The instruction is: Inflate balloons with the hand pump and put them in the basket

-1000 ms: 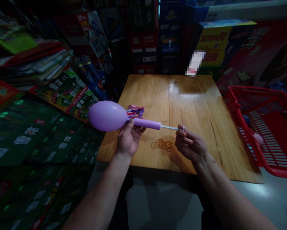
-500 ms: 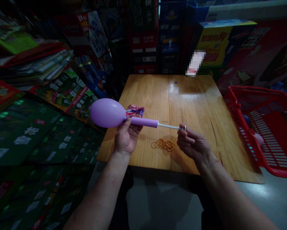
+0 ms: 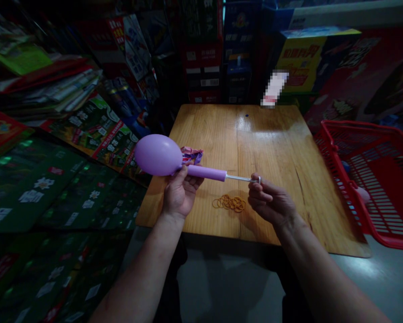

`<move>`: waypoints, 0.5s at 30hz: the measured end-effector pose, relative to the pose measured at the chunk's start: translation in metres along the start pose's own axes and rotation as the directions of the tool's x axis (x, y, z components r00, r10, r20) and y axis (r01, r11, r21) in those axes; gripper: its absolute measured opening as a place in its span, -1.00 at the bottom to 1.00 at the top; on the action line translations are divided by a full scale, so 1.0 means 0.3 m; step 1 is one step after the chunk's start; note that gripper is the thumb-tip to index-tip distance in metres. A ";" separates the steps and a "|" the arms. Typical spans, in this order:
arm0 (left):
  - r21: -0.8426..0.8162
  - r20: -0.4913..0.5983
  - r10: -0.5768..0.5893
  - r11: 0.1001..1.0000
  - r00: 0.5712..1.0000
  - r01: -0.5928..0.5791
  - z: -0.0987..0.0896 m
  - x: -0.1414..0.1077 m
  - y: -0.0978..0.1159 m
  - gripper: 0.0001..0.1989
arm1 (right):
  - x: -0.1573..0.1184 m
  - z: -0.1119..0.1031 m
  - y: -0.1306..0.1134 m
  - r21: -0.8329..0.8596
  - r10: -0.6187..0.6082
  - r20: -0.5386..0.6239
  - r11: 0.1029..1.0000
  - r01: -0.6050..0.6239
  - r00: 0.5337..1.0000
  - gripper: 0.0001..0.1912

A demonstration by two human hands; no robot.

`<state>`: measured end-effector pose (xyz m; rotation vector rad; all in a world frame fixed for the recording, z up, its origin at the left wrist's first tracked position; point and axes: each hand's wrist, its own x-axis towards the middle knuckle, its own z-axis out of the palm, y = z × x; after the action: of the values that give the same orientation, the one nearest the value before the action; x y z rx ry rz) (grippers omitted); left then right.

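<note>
A purple balloon (image 3: 158, 154), partly inflated, sits on the end of a purple hand pump (image 3: 208, 172). My left hand (image 3: 181, 190) grips the pump's barrel at the balloon's neck, thumb on top; the nozzle is hidden. A length of thin pale rod shows between the barrel and my right hand (image 3: 270, 195), whose fingers are closed on the white pump handle (image 3: 259, 180). Behind my left hand lies a crumpled colourful packet (image 3: 196, 156), partly covered. Below the pump, a loose heap of tan rubber bands (image 3: 231, 203) rests on the wooden table (image 3: 214, 130).
To the right stands a red plastic basket (image 3: 351, 184) with a pinkish item inside. Green cartons (image 3: 36, 188) are stacked at the left, more boxes (image 3: 204, 67) behind the table. A blurred-out pale rectangular object (image 3: 274, 89) is at the table's far edge.
My left hand has shifted to the right with the balloon and pump barrel. Less of the rod shows now. My right hand has hardly moved.
</note>
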<state>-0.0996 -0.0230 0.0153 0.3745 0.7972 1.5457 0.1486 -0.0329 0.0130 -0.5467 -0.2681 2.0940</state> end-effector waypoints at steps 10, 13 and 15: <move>0.031 0.037 -0.096 0.995 0.995 0.095 0.005 -0.038 -0.076 -0.78 | 0.027 -0.001 0.097 0.009 0.073 0.016 0.997 -0.073 0.997 -0.83; 0.023 0.033 -0.088 0.996 0.996 0.087 0.001 -0.021 -0.049 -0.77 | 0.018 -0.003 0.051 -0.018 0.079 0.016 0.997 -0.079 0.997 -0.84; 0.011 0.017 -0.054 0.998 0.998 0.054 -0.004 -0.009 -0.024 -0.78 | 0.008 -0.006 0.015 -0.014 0.051 -0.001 0.999 -0.051 0.999 -0.88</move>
<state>-0.0946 -0.0262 0.0102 0.3712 0.7964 1.4864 0.1451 -0.0332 0.0090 -0.5677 -0.2717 2.1426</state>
